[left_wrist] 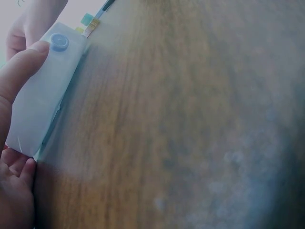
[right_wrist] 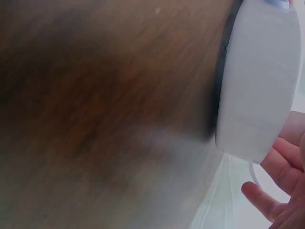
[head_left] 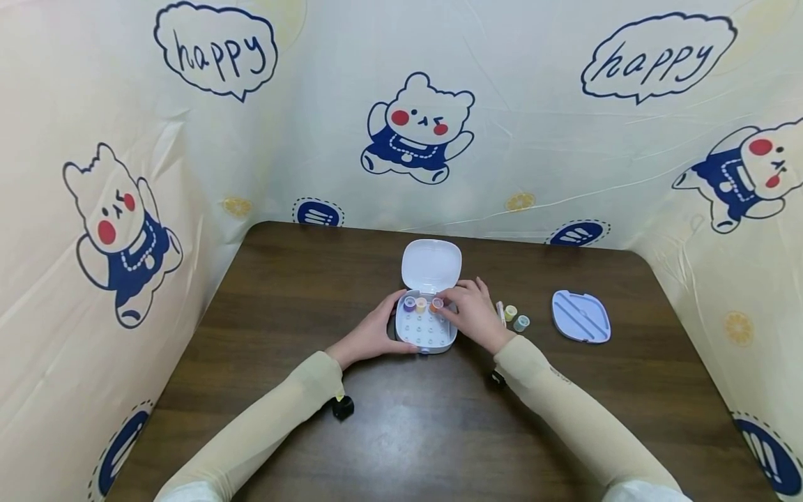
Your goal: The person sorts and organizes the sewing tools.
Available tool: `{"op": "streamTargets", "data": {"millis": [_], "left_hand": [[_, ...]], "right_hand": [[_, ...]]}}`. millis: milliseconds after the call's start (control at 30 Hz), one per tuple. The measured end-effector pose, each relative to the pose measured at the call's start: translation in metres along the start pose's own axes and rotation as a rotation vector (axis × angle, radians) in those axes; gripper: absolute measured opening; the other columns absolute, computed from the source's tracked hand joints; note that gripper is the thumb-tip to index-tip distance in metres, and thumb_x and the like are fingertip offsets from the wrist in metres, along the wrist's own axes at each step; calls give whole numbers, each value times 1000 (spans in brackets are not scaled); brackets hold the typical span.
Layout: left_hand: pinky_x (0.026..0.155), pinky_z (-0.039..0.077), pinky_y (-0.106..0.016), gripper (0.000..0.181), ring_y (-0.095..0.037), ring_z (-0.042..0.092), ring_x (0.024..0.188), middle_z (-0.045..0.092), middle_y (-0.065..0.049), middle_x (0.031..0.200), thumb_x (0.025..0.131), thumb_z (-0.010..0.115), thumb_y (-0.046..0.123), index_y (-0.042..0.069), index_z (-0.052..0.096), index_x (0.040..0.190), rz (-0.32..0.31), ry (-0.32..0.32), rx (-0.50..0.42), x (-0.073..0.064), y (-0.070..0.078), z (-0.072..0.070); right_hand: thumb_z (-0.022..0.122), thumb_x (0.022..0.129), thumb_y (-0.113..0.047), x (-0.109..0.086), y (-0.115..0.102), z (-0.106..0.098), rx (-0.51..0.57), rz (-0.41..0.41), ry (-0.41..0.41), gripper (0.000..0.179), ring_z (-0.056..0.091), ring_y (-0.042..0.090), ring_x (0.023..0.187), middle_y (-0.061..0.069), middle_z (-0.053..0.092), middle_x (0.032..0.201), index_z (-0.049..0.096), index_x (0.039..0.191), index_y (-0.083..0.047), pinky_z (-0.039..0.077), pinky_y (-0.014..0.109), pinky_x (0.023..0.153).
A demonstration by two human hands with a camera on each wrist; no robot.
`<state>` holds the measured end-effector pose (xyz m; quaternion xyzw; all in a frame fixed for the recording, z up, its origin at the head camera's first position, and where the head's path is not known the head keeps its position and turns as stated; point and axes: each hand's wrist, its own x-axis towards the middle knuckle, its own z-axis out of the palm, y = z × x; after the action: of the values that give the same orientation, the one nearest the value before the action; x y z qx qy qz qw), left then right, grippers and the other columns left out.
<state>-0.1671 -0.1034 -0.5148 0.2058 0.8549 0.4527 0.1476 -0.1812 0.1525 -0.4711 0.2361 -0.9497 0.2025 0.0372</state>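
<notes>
A small white case point(head_left: 425, 340) stands on the table with its lid point(head_left: 431, 265) raised at the back. Rows of short pegs cover its floor. In the back row sit a purple spool point(head_left: 410, 304) and a cream spool point(head_left: 422, 305). My left hand point(head_left: 375, 333) grips the case from the left, its thumb along the front near the round latch point(left_wrist: 59, 42). With thumb and fingertips, my right hand point(head_left: 473, 312) pinches an orange spool point(head_left: 436, 304) at the back row's right end. From the right wrist, the case wall point(right_wrist: 259, 81) hides that spool.
Right of the case lie a yellow-green spool point(head_left: 511, 313), a teal spool point(head_left: 521, 323) and a thin pale item point(head_left: 500, 312). Farther right rests a light-blue slotted tray point(head_left: 580, 316). Printed cloth point(head_left: 414, 202) hangs behind the brown table point(head_left: 401, 432) and at its sides.
</notes>
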Motion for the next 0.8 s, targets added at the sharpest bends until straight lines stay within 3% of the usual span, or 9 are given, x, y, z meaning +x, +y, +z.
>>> {"op": "streamTargets", "data": {"millis": [500,800], "left_hand": [[123,31,-46,123,-21,36,150,30,-6,167,75,92,53,18,17,166,-6,-3,2,0,0,1],[122,31,-48,123,-23,37,149,31,-9,166,75,93,51,16,19,166,9,4,0,0,0,0]], "right_hand": [[80,95,-29,6,-10,4,-65,71,-55,21,57,33,116,1,76,98,78,108,-13,19,72,118],[80,94,-30,8,-14,6,-75,86,-38,21,60,32,110,1,77,96,79,106,-12,22,71,118]]}}
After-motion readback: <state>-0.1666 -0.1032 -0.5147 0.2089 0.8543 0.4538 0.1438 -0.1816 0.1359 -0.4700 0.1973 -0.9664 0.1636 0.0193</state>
